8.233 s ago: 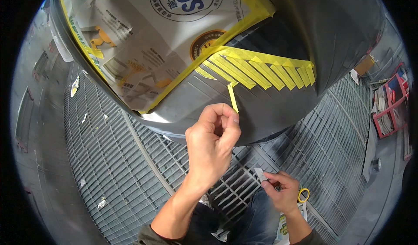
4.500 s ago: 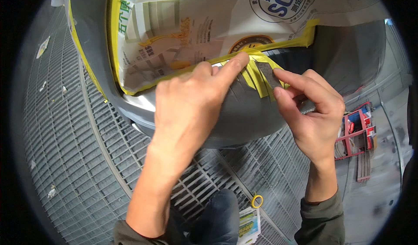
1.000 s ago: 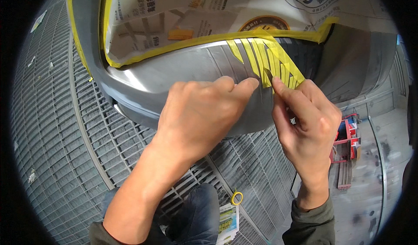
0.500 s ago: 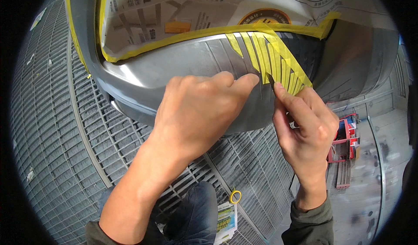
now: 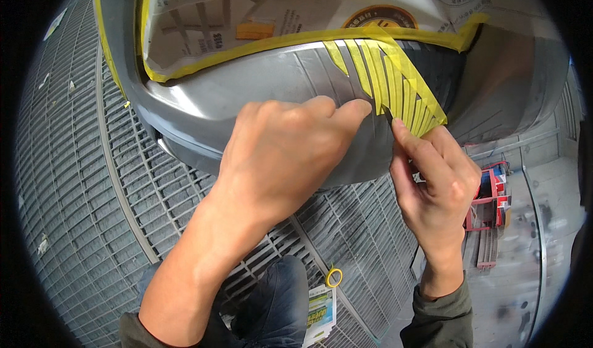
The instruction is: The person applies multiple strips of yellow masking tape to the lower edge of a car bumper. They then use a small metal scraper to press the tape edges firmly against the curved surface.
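Observation:
A grey car bumper curves across the view, with strips of yellow masking tape over the grooved part of its surface. My right hand pinches a thin dark blade between thumb and fingers. Its tip rests at the lower left edge of the tape strips. To the left, my left hand is closed in front of the bumper, thumb stretched toward the blade. Its fingertips are hidden behind the hand, so what they hold, if anything, does not show.
Printed masking sheet, edged with yellow tape, covers the area above the bumper. Below lies a metal floor grating. A yellow tape roll and printed papers lie near my knee. A red metal frame stands at right.
The bumper and tape sit slightly higher and farther right in view. My right hand and the blade have shifted slightly right along the tape edge; my left hand has barely moved.

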`<state>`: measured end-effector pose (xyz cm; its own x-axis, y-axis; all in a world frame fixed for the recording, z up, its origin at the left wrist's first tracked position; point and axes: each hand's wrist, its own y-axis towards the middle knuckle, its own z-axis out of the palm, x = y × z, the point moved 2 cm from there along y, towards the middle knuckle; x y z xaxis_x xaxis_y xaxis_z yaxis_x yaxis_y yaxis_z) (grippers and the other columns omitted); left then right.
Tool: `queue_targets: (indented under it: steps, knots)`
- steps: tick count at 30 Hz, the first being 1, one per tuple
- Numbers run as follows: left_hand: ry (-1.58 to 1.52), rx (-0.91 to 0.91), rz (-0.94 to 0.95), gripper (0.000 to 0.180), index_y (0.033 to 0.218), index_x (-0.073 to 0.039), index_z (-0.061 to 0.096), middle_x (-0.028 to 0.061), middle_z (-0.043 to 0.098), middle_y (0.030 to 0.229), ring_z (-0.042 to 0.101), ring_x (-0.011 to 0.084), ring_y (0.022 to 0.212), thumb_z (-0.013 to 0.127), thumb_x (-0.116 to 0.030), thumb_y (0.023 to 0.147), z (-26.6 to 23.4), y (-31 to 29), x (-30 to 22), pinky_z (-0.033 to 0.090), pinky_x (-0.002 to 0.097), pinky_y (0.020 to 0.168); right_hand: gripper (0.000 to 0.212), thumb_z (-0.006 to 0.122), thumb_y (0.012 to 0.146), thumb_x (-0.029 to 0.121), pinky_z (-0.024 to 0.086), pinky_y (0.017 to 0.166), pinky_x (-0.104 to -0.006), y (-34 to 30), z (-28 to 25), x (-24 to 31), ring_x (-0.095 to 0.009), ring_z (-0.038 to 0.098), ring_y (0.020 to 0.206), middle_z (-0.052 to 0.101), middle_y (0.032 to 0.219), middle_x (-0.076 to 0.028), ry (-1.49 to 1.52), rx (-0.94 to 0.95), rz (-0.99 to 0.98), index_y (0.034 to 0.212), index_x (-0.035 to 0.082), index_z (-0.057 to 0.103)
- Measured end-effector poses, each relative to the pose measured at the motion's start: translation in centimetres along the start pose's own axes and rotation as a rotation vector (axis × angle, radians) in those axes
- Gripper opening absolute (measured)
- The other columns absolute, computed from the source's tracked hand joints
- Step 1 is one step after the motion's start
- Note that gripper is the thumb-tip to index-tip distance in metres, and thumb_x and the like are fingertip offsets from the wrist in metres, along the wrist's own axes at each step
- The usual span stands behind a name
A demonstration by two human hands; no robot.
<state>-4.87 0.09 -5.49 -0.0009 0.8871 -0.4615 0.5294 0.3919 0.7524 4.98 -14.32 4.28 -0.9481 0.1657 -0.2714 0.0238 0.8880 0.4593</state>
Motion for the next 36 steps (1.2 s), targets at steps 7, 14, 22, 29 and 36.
queue_targets:
  steps: [7, 14, 22, 29, 36]
  knots:
    - [-0.013, -0.005, -0.006, 0.009, 0.096, -0.014, 0.070, 0.0042, 0.067, 0.071, 0.074, 0.0292, 0.062, 0.070, -0.010, 0.087, -0.1, -0.1, 0.0, 0.058, 0.0397, 0.051, 0.038, 0.082, 0.072, -0.006, 0.048, 0.056, -0.0371, -0.1, 0.0, 0.2, -0.024, 0.059, 0.062, 0.054, 0.074, -0.008, -0.006, -0.009, -0.006, 0.109, 0.003, 0.080]
    - [-0.005, 0.019, -0.031, 0.033, 0.114, -0.017, 0.074, 0.0049, 0.067, 0.073, 0.071, 0.0279, 0.063, 0.075, -0.004, 0.083, 0.1, -0.3, 0.1, 0.056, 0.0396, 0.054, 0.041, 0.083, 0.072, -0.006, 0.047, 0.055, -0.0354, -0.9, 0.8, -0.3, -0.022, 0.058, 0.061, 0.054, 0.073, -0.007, -0.026, -0.053, -0.046, 0.112, 0.002, 0.081]
    - [-0.042, 0.026, -0.048, 0.048, 0.123, -0.019, 0.077, 0.0063, 0.066, 0.073, 0.068, 0.0271, 0.064, 0.077, 0.002, 0.080, 0.2, -0.3, 0.0, 0.055, 0.0386, 0.057, 0.044, 0.083, 0.071, -0.010, 0.048, 0.056, -0.0338, -2.3, -0.7, -1.2, -0.021, 0.061, 0.062, 0.064, 0.076, -0.007, 0.016, -0.139, -0.007, 0.113, 0.001, 0.082]
    - [-0.049, 0.078, -0.041, 0.057, 0.132, -0.022, 0.076, 0.0046, 0.063, 0.074, 0.066, 0.0253, 0.062, 0.077, 0.002, 0.080, 0.4, -0.5, -0.6, 0.056, 0.0373, 0.058, 0.049, 0.083, 0.064, -0.001, 0.050, 0.058, -0.0328, -2.3, 0.4, -3.2, -0.018, 0.065, 0.069, 0.067, 0.081, -0.004, -0.052, -0.166, -0.219, 0.113, 0.005, 0.083]
    - [0.008, 0.109, -0.019, 0.059, 0.135, -0.024, 0.075, 0.0032, 0.058, 0.070, 0.064, 0.0233, 0.059, 0.077, 0.001, 0.081, 0.7, -0.7, -0.9, 0.056, 0.0360, 0.055, 0.042, 0.082, 0.068, 0.004, 0.048, 0.056, -0.0297, -1.9, 1.5, -3.6, -0.015, 0.064, 0.069, 0.069, 0.082, 0.000, -0.121, -0.208, -0.329, 0.110, 0.006, 0.083]
